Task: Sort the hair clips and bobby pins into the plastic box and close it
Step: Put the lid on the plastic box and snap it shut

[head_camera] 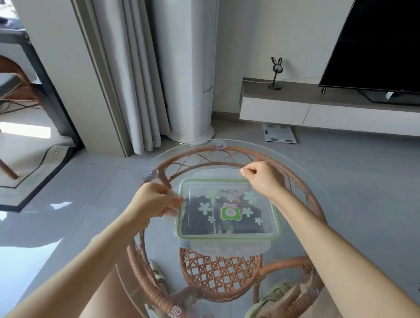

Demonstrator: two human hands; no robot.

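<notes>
Pinching the clear side flap at its left edge, the left hand (157,201) steadies the plastic box (227,209) lying lidded between the 2 hands on the glass table (339,182), while the right hand (262,178) grips the far flap.

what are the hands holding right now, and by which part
Both grip the plastic box by its lid's clear latch flaps: left hand on the left-side flap, right hand on the far-side flap.

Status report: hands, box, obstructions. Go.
Left hand pinching the box's left lid flap; right hand on the far flap. Lid seated on plastic box, near flap unlatched. Nothing in the way.
</notes>
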